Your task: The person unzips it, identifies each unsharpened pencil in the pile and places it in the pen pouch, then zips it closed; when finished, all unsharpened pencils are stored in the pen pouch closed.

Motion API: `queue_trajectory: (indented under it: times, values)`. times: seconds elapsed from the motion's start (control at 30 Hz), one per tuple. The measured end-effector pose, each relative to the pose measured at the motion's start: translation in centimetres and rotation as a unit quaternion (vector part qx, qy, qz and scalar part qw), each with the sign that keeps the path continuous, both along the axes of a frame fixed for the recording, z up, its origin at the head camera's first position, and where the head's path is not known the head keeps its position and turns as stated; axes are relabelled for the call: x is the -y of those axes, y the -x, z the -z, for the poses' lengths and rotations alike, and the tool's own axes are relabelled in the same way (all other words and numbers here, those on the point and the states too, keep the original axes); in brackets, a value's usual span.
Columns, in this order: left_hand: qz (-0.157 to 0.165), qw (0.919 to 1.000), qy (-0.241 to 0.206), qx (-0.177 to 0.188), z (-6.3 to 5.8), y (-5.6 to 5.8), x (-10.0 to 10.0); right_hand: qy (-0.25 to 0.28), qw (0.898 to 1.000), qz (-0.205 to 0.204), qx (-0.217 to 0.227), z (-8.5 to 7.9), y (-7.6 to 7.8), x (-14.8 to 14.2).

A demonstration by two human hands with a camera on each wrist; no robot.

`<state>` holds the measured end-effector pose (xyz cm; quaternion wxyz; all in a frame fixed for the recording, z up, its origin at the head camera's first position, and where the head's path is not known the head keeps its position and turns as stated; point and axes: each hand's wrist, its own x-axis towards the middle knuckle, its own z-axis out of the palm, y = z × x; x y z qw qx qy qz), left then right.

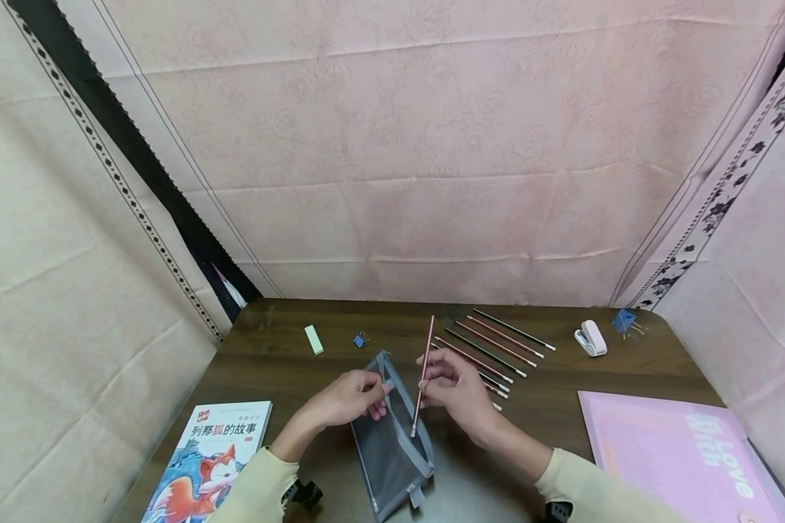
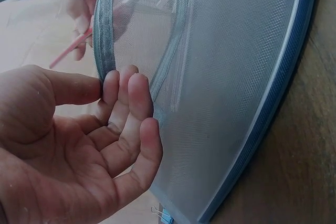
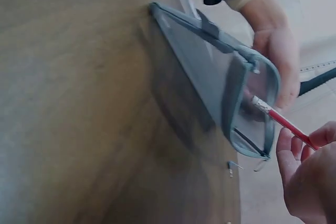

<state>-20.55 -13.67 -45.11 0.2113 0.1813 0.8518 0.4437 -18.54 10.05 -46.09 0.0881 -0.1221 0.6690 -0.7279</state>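
1. Main risk, I judge: the slim red pencil with a silver-banded end (image 1: 424, 372) snags on the zip edge of the grey see-through mesh pouch (image 1: 392, 450). Likely cause: the soft mouth sagging, should the left hand (image 1: 349, 398) ease off.
2. Second risk: the pencil twists or drops to the dark brown wooden counter (image 1: 510, 450), if the light hold of the right hand (image 1: 454, 385) slips.
3. Lesser risk: right hand is close by the row of dark and red pencils (image 1: 485, 352); a careless wrist could set them rolling.
4. Left grip: thumb and fingertip pressed together on the pouch's rim, other fingers loosely bent.
5. Right grip: nearly closed, fingertips and thumb pinching the pencil partway along.
6. Pencil's place: between the hands, silver end down at the pouch's gaping mouth; how deep, I cannot tell.
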Motion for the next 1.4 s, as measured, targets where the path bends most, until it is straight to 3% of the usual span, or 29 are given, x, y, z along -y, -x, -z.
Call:
queue_trajectory:
  times: [0.23, 0.53, 1.0, 1.23, 1.4]
  values:
    - [-0.001, 1.0000, -0.004, 0.000, -0.2, -0.1, -0.2, -0.044, 0.998, -0.034, 0.040, 1.2, -0.9, 0.4]
    - [-0.001, 1.0000, -0.005, 0.001, -0.1, -0.2, -0.2, -0.056, 0.995, -0.054, 0.068, 2.0, -1.5, 1.2]
    - [0.015, 0.9998, -0.012, -0.002, -0.2, -0.3, -0.7, -0.148, 0.985, -0.061, 0.056, 1.8, -1.3, 1.3]
    - [0.012, 0.9996, -0.027, 0.002, -0.3, -0.4, -0.8, -0.234, 0.970, -0.063, -0.006, 2.3, -0.9, 1.3]
    - [0.006, 0.9998, -0.020, -0.002, -0.2, -0.4, -0.8, -0.230, 0.971, -0.067, -0.019, 2.4, -0.7, 1.1]
